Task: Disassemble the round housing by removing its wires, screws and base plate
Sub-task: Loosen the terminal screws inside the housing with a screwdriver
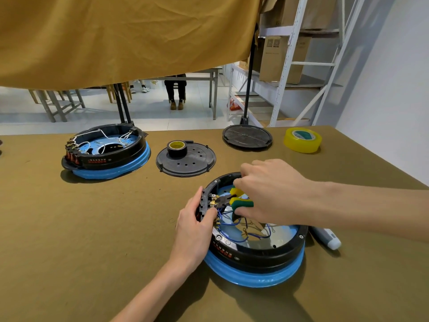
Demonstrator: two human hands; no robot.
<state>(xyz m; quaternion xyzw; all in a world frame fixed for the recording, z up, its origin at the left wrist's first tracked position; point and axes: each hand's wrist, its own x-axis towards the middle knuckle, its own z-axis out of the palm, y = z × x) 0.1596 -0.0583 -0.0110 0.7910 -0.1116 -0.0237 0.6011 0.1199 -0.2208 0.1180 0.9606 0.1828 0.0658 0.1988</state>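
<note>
A round black housing [260, 252] on a blue base lies open-side up near the table's front. Blue wires [234, 238] loop inside it, running to brass terminals at its left rim. My left hand [195, 228] grips that left rim at the terminal block. My right hand [267, 194] reaches in from the right and holds pliers [234, 201] with green and yellow handles. The plier jaws sit at the brass terminals. My right hand hides part of the housing's far rim.
A second housing [106, 149] with white wires stands at the back left. A black base plate [185, 159] carries a black tape roll [177, 148]. Another plate [247, 137] and a yellow tape roll [302, 139] lie at the back right. A white tool [327, 238] rests right of the near housing.
</note>
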